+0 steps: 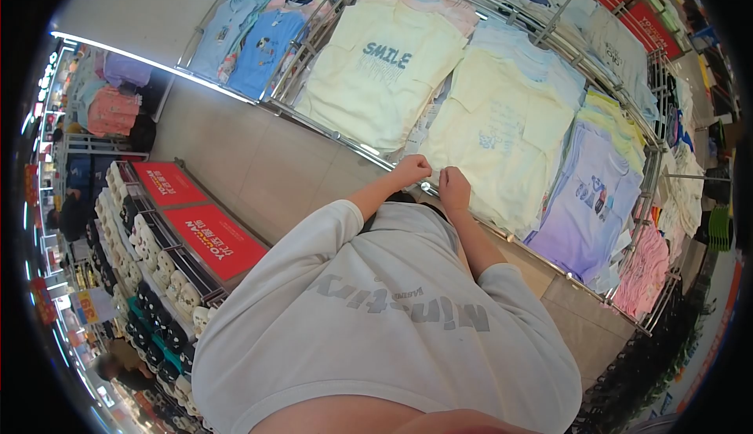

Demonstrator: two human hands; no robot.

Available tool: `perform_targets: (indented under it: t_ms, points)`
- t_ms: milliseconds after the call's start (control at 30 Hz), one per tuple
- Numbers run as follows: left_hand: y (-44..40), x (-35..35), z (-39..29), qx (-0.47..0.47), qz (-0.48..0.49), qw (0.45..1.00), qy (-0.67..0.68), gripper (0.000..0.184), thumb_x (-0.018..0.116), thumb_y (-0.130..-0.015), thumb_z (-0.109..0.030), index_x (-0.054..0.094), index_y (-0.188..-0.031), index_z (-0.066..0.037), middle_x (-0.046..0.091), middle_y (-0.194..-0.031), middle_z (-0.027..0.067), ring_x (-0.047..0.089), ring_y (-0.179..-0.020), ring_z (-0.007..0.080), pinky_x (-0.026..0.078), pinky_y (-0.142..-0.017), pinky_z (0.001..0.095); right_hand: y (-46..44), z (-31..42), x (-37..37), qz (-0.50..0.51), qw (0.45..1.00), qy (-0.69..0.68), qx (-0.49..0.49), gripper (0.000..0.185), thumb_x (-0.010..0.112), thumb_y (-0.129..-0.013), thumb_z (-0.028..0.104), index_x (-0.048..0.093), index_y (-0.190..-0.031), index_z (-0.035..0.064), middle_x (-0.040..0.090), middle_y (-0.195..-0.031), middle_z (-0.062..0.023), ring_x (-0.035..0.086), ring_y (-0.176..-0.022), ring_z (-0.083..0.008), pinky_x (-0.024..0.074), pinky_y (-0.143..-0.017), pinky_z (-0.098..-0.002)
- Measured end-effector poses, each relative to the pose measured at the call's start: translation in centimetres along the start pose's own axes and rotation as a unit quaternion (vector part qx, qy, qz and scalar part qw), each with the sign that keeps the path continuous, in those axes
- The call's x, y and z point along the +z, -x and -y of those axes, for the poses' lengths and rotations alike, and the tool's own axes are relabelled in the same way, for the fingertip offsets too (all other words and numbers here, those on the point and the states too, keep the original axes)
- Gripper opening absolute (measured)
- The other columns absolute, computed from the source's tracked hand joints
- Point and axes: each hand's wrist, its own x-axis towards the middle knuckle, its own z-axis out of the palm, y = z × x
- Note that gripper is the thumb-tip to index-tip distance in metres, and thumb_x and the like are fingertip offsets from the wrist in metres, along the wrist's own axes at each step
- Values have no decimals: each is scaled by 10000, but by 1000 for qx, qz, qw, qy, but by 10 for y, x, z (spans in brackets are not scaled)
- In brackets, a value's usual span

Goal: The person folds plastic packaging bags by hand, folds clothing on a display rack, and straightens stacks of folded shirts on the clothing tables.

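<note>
My left hand (412, 170) is closed at the near lower edge of the cream shirt stack, its fingertips on the edge of the fabric. Close beside it on the right, my right hand (454, 188) is closed too, with thumb and forefinger at the corner of a cream shirt (502, 132) with a small print. Whether cloth is pinched in either hand is too small to be certain. A pale yellow shirt (384, 61) reading "SMILE" lies farther left. To the right lies a purple shirt (592, 191) with a figure print.
A metal rail (361, 150) edges the display. Blue shirts (268, 49) lie at the upper left. Pink garments (643, 269) hang low at the right. Red signs (216, 238) and a rack of slippers (157, 257) stand at the left, with tiled floor (259, 147) between.
</note>
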Motion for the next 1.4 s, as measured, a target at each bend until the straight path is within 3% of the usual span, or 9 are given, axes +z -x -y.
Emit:
perform_targets:
  t_ms: [533, 633, 700, 767, 867, 967, 1167, 1267, 1400]
  points:
    - [3, 3, -8, -29, 43, 998, 28, 193, 644, -891, -185, 685, -842, -2, 709, -795, 66, 648, -748, 137, 517, -694, 295, 0, 20, -16, -66, 997, -51, 4, 111, 637, -900, 91, 655, -999, 43, 669, -966, -150, 653, -863, -368, 532, -746, -433]
    - [6, -1, -6, -28, 45, 998, 39, 227, 614, -932, -193, 682, -844, 4, 712, -807, 70, 651, -757, 139, 521, -710, 295, 17, 8, -23, 48, 988, -72, -126, 129, 603, -925, 146, 661, -986, 49, 670, -921, -156, 648, -890, -366, 517, -713, -458]
    - [7, -2, 3, -14, 57, 997, 40, 250, 608, -949, -206, 679, -845, 10, 713, -816, 72, 653, -761, 139, 523, -721, 294, 35, 11, -44, 235, 966, -52, -90, 152, 603, -923, 150, 678, -1017, 57, 677, -929, -187, 647, -911, -380, 518, -732, -465]
    - [17, -8, -18, -25, 53, 998, 40, 258, 613, -953, -214, 680, -849, 12, 714, -823, 70, 656, -769, 138, 524, -724, 293, 60, 5, -56, 292, 950, -87, -68, 190, 585, -942, 200, 683, -1022, 58, 692, -960, -188, 664, -936, -363, 527, -782, -445]
    - [19, -14, -23, -24, 52, 997, 60, 250, 617, -957, -206, 681, -861, 16, 715, -838, 70, 660, -783, 136, 528, -733, 289, 96, -31, -53, 397, 897, -86, 174, 260, 608, -936, 247, 687, -1057, 31, 709, -1013, -210, 673, -992, -353, 523, -830, -440]
    - [22, -15, -18, -16, 56, 993, 98, 228, 619, -957, -187, 680, -872, 16, 716, -855, 72, 660, -790, 134, 530, -741, 282, 125, -60, -47, 481, 852, -52, 198, 342, 634, -916, 279, 686, -1093, -9, 711, -1075, -232, 675, -1021, -353, 518, -872, -420]
    - [28, -18, 7, -29, 100, 983, 150, 186, 617, -960, -175, 676, -932, 0, 706, -895, 55, 658, -808, 135, 539, -745, 286, 80, -6, -41, 418, 866, -114, 248, 345, 639, -911, 266, 685, -1105, -16, 711, -1066, -229, 674, -1004, -356, 519, -868, -400]
    - [46, -36, 7, -82, 145, 979, 114, 167, 616, -962, -173, 674, -955, -16, 698, -911, 42, 651, -830, 130, 539, -747, 287, 71, 1, -53, 458, 875, -100, 122, 324, 610, -942, 259, 669, -1132, 3, 714, -1044, -202, 680, -977, -336, 524, -845, -392]
    - [63, -72, 21, -68, 151, 978, 124, 153, 620, -971, -185, 676, -985, -43, 696, -929, 23, 636, -840, 109, 516, -722, 264, 28, 99, -120, 541, 822, -70, 162, 292, 567, -952, 210, 665, -1151, 19, 717, -1030, -179, 684, -959, -317, 524, -849, -411]
